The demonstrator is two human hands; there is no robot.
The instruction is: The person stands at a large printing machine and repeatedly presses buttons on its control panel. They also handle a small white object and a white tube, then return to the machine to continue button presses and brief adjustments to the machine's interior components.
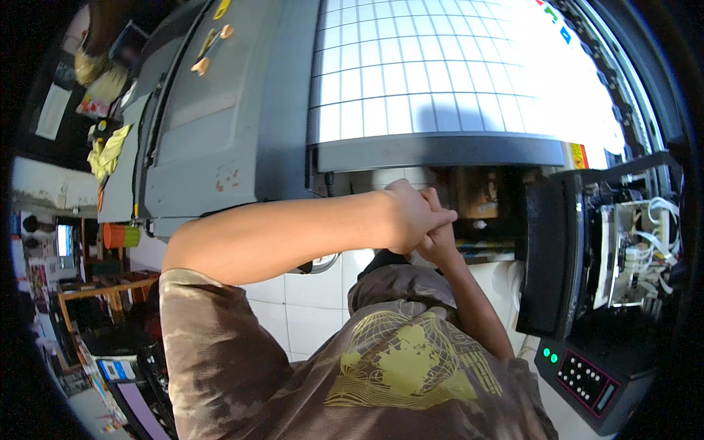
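My left hand [411, 218] and my right hand [439, 238] are pressed together in front of my body, just off the near edge of a large grey machine. The left forearm comes across from the left, and its closed hand lies against the right one, hiding part of it. Curled fingers show on both hands. Anything between them is hidden. Beyond the hands, a white machine bed [389, 81] with dark grid lines shines brightly, and a grey rail [440, 152] runs along its near side.
The grey machine housing [282, 110] extends left, with small tools [209, 48] lying on top. At right stands a black carriage [550, 257] with exposed white cables [660, 242]. Below it is a button panel [587, 380]. Yellow cloth [110, 152] and an orange-green pot [119, 235] are farther left.
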